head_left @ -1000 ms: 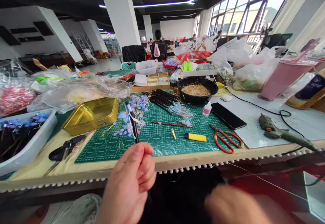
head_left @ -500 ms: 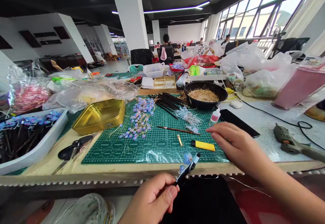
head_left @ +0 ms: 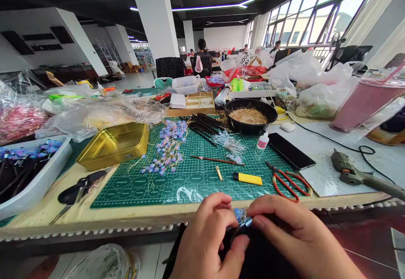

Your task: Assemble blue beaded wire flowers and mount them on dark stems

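My left hand [head_left: 211,237] is closed around a blue-flowered hair stick [head_left: 241,216], held low in front of the table edge. From the other side, the thumb and fingers of my right hand [head_left: 284,224] pinch its decorated end, where a pale shiny blue piece shows. Most of the dark shaft is hidden by my hands and the black clothing behind. Beyond them on the green cutting mat [head_left: 139,190] lie a yellow lighter [head_left: 249,179], a small gold clip [head_left: 219,173], a thin brown stick [head_left: 217,160] and scissors with red handles [head_left: 289,184].
Blue flower stems [head_left: 169,144], black sticks [head_left: 205,127] and silvery wired stems [head_left: 230,142] lie farther back. Around them stand a gold tin [head_left: 114,150], a black bowl [head_left: 251,116], a glue bottle [head_left: 262,140], a phone [head_left: 291,150] and a glue gun [head_left: 351,169]. A white tray [head_left: 65,156] is at left.
My right hand has come from over the mat's right side down to the flowered end of the stick, uncovering the red-handled scissors. My left hand still holds the stick. The view has shifted slightly.
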Available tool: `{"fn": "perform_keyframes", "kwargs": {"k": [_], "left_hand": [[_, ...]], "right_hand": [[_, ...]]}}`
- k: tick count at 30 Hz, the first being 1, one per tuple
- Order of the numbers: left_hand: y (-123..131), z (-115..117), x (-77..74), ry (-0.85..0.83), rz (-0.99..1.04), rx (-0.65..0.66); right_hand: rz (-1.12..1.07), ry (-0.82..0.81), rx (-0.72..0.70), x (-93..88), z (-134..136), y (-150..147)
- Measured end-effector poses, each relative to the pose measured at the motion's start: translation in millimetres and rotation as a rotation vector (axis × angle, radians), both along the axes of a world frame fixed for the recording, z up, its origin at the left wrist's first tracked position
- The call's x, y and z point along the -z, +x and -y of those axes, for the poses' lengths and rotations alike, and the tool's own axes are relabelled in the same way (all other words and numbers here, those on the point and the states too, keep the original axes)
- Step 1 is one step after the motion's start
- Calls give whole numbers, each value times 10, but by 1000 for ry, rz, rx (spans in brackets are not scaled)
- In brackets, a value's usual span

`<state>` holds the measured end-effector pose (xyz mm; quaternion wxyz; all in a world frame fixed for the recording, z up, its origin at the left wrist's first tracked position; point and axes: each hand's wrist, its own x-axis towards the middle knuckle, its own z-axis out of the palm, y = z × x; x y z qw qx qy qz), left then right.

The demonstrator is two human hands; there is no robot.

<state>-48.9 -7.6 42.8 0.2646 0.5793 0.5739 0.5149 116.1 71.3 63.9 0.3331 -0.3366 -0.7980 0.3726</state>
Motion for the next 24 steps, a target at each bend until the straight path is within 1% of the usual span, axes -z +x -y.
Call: {"fn": "perform_keyframes", "kwargs": {"k": [3,5,7,9,11,12,14,16,20,24], "left_hand": [[1,-39,17,28,-128,55],[-41,-51,12,-8,-154,71],[-98,-64,-10,-56,-152,76],[-151,-86,-39,-97,-151,74],[-186,-115,-66,-132,-157,70],[-194,-130,-78,-155,-164,73],[-192,-154,-98,-186,-189,74],[-172,-166,-111,-194,-221,86],[-129,-162,-99,-137,-238,109],[-129,-136,-63,-45,-322,104]], "right_hand": [[12,57,-39,-14,26,16],[104,70,-43,-9,-50,112],[361,139,33,36,-224,288],[685,247,167,128,-465,509],[860,281,269,245,-709,708],[904,275,297,300,-810,779],[954,243,325,384,-950,845],[988,212,345,421,-1014,821],[981,123,377,408,-1076,698],[865,-38,421,375,-1201,712]]}}
